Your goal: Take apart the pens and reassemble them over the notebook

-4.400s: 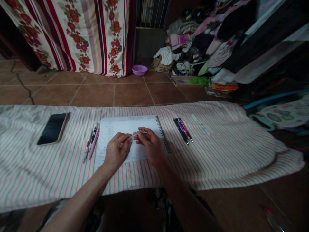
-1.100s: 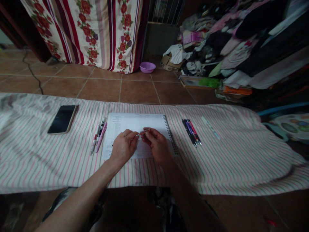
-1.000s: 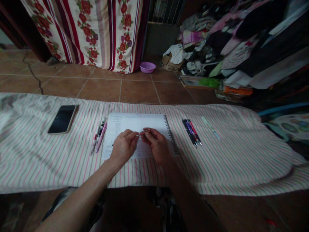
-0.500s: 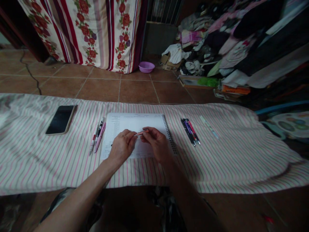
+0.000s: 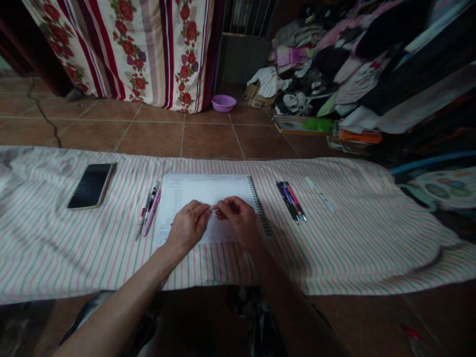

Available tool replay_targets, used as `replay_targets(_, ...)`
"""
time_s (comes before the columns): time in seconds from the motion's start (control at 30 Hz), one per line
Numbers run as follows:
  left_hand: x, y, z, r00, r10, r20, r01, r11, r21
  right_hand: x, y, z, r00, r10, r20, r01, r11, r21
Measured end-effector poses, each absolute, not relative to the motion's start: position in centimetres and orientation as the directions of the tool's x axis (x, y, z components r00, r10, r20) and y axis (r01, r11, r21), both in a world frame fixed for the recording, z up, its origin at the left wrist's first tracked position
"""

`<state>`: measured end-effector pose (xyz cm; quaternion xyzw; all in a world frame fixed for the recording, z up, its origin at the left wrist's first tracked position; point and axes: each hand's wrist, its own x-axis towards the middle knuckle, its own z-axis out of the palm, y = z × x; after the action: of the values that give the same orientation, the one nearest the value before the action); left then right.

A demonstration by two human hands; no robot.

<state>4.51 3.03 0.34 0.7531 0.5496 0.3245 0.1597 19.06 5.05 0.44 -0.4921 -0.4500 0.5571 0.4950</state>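
Note:
Above a spiral notebook (image 5: 208,186), my left hand (image 5: 188,223) and my right hand (image 5: 240,218) meet with fingertips pinched. Between them is a slim reddish pen (image 5: 213,208), mostly hidden by the fingers; each hand grips one end. The notebook lies open on a white page, its wire binding on the right. Just left of it are several pens (image 5: 150,210), one of them pink. To the right, another group of pens (image 5: 291,202), black, purple and red, lies slanted. A pale pen (image 5: 320,194) rests apart from these, farther right.
A striped cloth (image 5: 353,238) covers the low surface. At the left lies a phone (image 5: 91,186), screen up. Beyond, on the tiled floor, are a purple basin (image 5: 223,103), a flowered curtain (image 5: 148,54) and heaped clothes (image 5: 297,54).
My right fingers have slid slightly left along the pen, so less of it shows between the hands. The whole view has shifted a little; the other things stay in place.

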Motion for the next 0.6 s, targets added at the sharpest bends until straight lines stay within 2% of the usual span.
replay_targets(0.27, 4.66, 2.94, 0.43, 0.184, 0.935, 0.302, 0.719, -0.338, 0.608, 18.95, 4.92, 0.40, -0.041, 0.997, -0.058, -0.127, -0.063, -0.990)
replay_targets(0.6, 4.63, 2.95, -0.02, 0.200, 0.931, 0.304, 0.710, -0.352, 0.611, 19.18, 4.85, 0.18, -0.021, 0.999, 0.027, 0.130, 0.029, -0.991)
